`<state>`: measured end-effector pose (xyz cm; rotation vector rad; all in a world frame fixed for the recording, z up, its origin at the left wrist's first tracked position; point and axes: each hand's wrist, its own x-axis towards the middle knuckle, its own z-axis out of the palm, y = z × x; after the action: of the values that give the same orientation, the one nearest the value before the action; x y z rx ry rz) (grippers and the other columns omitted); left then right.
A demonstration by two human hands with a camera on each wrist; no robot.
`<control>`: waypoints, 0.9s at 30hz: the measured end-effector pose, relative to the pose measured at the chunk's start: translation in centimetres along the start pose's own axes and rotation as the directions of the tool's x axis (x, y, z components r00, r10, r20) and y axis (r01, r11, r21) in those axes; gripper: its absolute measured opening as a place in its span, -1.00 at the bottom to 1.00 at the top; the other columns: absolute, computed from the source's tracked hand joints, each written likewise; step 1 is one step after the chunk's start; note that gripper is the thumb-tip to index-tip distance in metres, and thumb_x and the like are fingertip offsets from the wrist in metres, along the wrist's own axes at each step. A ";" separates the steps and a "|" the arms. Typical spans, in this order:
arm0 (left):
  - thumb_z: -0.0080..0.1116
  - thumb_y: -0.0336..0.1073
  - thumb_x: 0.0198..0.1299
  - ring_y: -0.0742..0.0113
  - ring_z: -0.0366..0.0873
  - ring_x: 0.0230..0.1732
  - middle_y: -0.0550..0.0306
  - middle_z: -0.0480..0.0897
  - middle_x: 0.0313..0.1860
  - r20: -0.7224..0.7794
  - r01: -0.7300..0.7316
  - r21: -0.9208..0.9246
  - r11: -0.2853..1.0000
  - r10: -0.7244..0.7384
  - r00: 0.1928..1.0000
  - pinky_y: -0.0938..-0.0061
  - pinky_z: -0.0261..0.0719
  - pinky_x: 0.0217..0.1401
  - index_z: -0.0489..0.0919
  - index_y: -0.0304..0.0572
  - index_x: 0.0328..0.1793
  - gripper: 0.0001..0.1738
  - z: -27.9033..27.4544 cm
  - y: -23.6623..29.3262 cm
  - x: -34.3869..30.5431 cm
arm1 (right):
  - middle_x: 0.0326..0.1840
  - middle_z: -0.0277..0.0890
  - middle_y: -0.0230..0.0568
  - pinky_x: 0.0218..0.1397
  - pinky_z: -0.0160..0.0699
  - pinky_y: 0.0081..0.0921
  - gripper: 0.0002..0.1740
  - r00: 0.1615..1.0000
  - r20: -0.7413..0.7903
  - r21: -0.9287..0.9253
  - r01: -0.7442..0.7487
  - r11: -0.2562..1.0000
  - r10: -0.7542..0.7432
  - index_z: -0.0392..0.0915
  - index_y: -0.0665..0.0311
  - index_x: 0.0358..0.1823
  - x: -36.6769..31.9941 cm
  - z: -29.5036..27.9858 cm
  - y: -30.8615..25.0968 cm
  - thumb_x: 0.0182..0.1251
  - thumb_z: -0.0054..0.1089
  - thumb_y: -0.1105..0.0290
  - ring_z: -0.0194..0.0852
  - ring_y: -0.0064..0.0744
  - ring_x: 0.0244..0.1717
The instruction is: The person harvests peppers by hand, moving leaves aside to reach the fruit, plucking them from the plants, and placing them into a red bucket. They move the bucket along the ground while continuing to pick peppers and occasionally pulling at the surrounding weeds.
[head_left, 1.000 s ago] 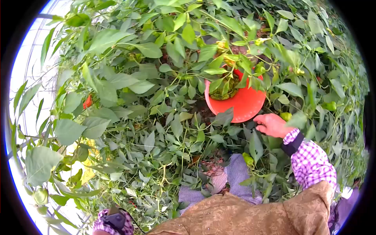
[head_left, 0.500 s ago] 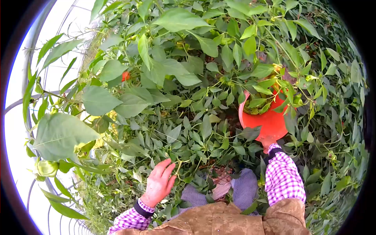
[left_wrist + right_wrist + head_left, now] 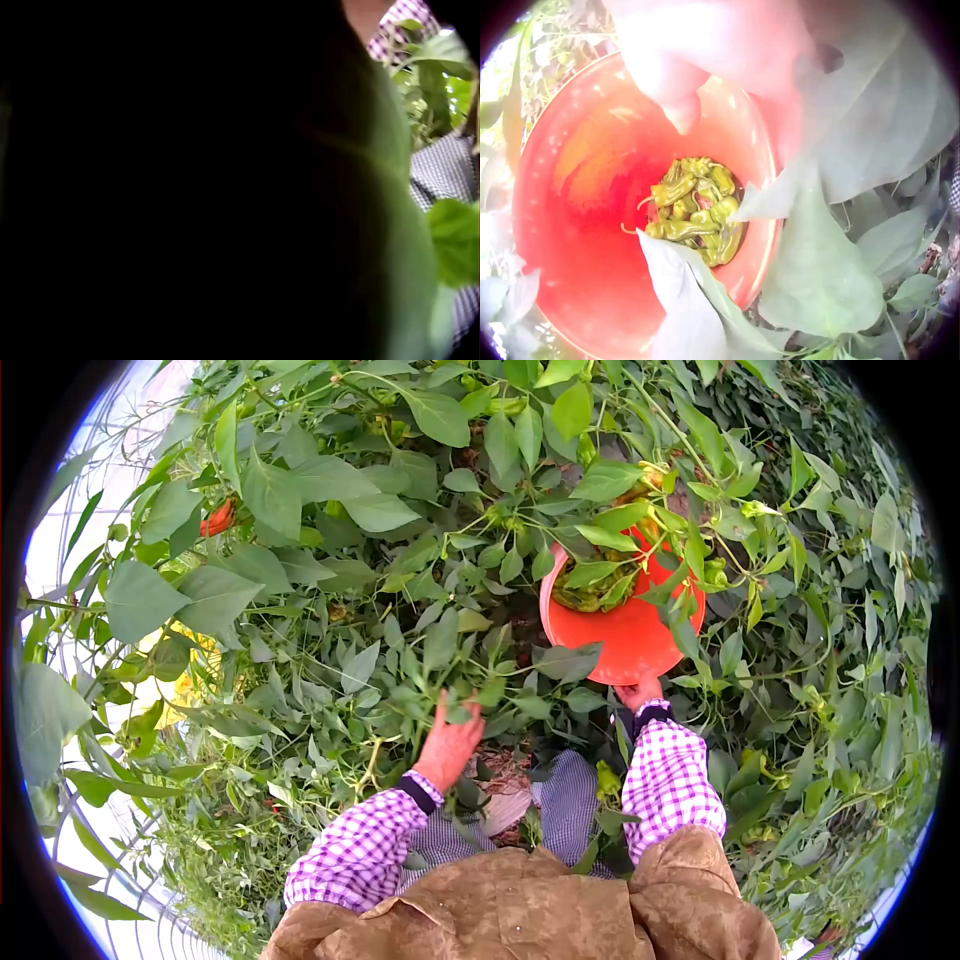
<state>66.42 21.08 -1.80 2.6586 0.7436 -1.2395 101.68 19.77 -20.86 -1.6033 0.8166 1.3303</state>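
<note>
A red bucket stands tilted among the pepper plants, with green peppers heaped at its bottom. At its near rim is my right hand; in the right wrist view the hand grips the rim, a digit reaching down inside the wall. My left hand reaches into the foliage left of the bucket, fingers spread apart, with small leaves crossing the fingertips. The left wrist view is mostly black, a green leaf close against the lens.
Dense pepper plants surround me, and leafy branches hang over the bucket. A red pepper shows at the left, with something yellow lower behind leaves. My checked trouser legs stand below. White sheeting lies along the left edge.
My right hand has come to the bucket's rim and holds it. The left hand has risen from the bottom left into the leaves. The head view has shifted.
</note>
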 end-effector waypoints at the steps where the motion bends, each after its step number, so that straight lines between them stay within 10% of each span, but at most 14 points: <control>1: -0.01 -0.16 0.20 0.03 0.00 0.53 -0.08 0.13 0.51 0.050 0.056 0.099 0.994 -0.061 0.997 -0.19 -0.11 0.50 0.34 -0.04 0.41 -0.40 -0.4 -1.1 -0.6 | -0.14 0.56 -0.26 -0.11 0.62 -0.23 -0.66 1.000 -0.007 -0.004 -0.002 1.000 0.002 0.49 0.11 0.05 1.1 -0.8 -0.3 0.28 0.21 0.23 0.57 -0.27 -0.21; 5: -0.12 -0.15 0.25 -0.07 0.04 0.50 -0.10 0.28 0.43 0.107 0.138 0.196 0.971 -0.160 0.981 -0.04 -0.21 0.55 0.42 -0.22 0.33 -0.45 4.2 -2.5 -3.0 | -0.27 0.56 -0.39 -0.29 0.56 -0.56 -0.83 0.998 0.060 -0.014 0.027 1.000 -0.026 0.52 0.09 -0.15 2.1 -2.7 -3.8 0.25 0.23 0.31 0.54 -0.43 -0.30; 10: -0.06 -0.20 0.18 0.02 0.16 0.44 -0.09 0.34 0.38 0.092 0.151 0.208 0.966 -0.173 0.981 0.14 -0.10 0.54 0.47 -0.23 0.23 -0.50 3.3 -2.4 -5.3 | -0.07 0.52 -0.26 0.12 0.47 -0.23 -0.70 0.973 0.075 -0.250 0.228 0.941 -0.216 0.43 0.16 0.05 -1.1 -1.6 -7.7 0.32 0.07 0.31 0.48 -0.30 -0.08; 19: -0.03 -0.27 0.14 0.01 0.25 0.37 -0.05 0.52 0.13 -0.047 0.120 0.071 0.990 -0.117 0.992 0.16 -0.07 0.55 0.53 -0.26 0.09 -0.59 1.7 -2.1 -5.9 | -0.14 0.52 -0.31 -0.21 0.54 -0.36 -0.73 0.992 0.110 -0.071 0.069 0.995 -0.060 0.47 0.07 -0.02 2.5 -0.5 -6.0 0.26 0.22 0.28 0.46 -0.35 -0.23; 21: -0.01 -0.27 0.12 0.00 0.28 0.35 -0.03 0.55 0.07 -0.066 0.101 0.058 0.993 -0.097 0.993 0.15 -0.06 0.55 0.54 -0.26 0.06 -0.61 1.8 -2.1 -5.9 | -0.01 0.51 -0.29 -0.02 0.51 -0.36 -0.72 0.977 0.135 -0.339 0.201 0.919 -0.164 0.42 0.03 0.07 3.2 -1.3 -5.7 0.34 0.04 0.27 0.48 -0.31 -0.05; 25: 0.01 -0.27 0.10 0.03 0.28 0.36 0.01 0.55 0.08 -0.027 0.123 0.075 0.990 -0.121 0.992 0.17 -0.08 0.56 0.54 -0.26 0.08 -0.59 1.9 -2.3 -6.3 | 0.09 0.46 -0.11 0.21 0.50 -0.02 -0.72 0.879 0.394 -0.116 0.336 0.935 -0.267 0.35 0.20 0.08 -1.7 -3.6 -8.4 0.36 -0.05 0.39 0.47 -0.07 0.11; 27: 0.00 -0.28 0.11 0.05 0.28 0.37 0.01 0.56 0.07 -0.027 0.131 0.081 0.988 -0.129 0.991 0.18 -0.07 0.56 0.55 -0.27 0.06 -0.60 2.0 -2.5 -6.3 | 0.11 0.44 0.00 0.14 0.59 0.03 -0.70 0.922 0.292 -0.124 0.301 0.945 -0.255 0.34 0.34 0.08 -6.2 -3.2 -10.3 0.33 -0.05 0.46 0.48 0.02 0.11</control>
<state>60.40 20.27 1.87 2.7321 0.9014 -1.3007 110.83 20.69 -12.44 -1.5504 0.3009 1.3967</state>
